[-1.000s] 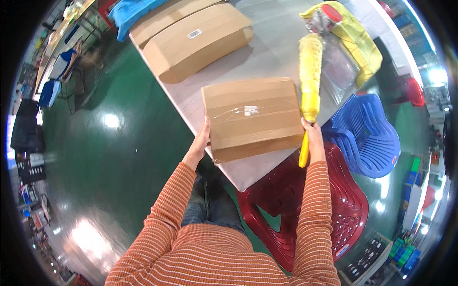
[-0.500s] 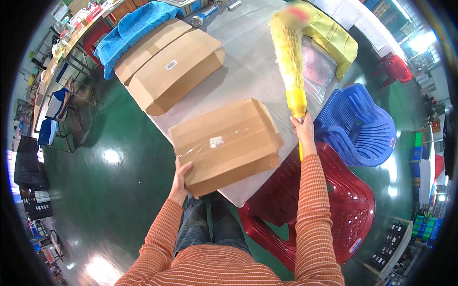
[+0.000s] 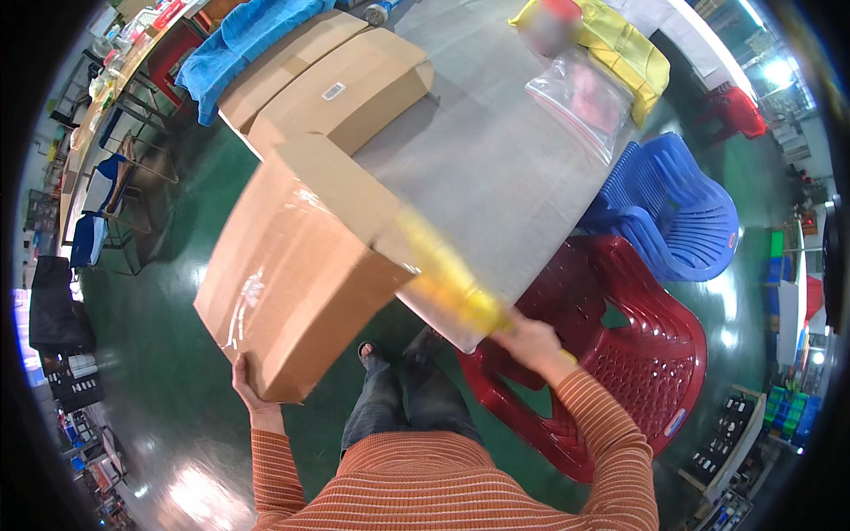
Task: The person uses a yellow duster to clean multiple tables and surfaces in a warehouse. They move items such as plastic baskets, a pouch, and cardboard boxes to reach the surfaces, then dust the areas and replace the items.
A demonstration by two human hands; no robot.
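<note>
A brown cardboard box (image 3: 266, 274), sealed with shiny clear tape, is held tilted in the air at the table's near left corner. My left hand (image 3: 255, 389) is closed on its lower end. In my right hand (image 3: 533, 343) is the handle of a yellow fluffy duster (image 3: 447, 274). The duster is smeared by motion and points up and left, its far end at the right side of the box. Whether its tip touches the cardboard I cannot tell.
On the grey-covered table (image 3: 478, 133) lie more cardboard boxes (image 3: 345, 88), a blue cloth (image 3: 248, 44), a clear zip bag (image 3: 584, 97) and a yellow cloth (image 3: 633, 62). A dark red plastic chair (image 3: 651, 372) and blue plastic chairs (image 3: 677, 217) stand along the right side.
The box has been lifted, moved left and tipped up on its side. My right hand has drawn back, and the duster has swung from upright down to the left, toward the box.
</note>
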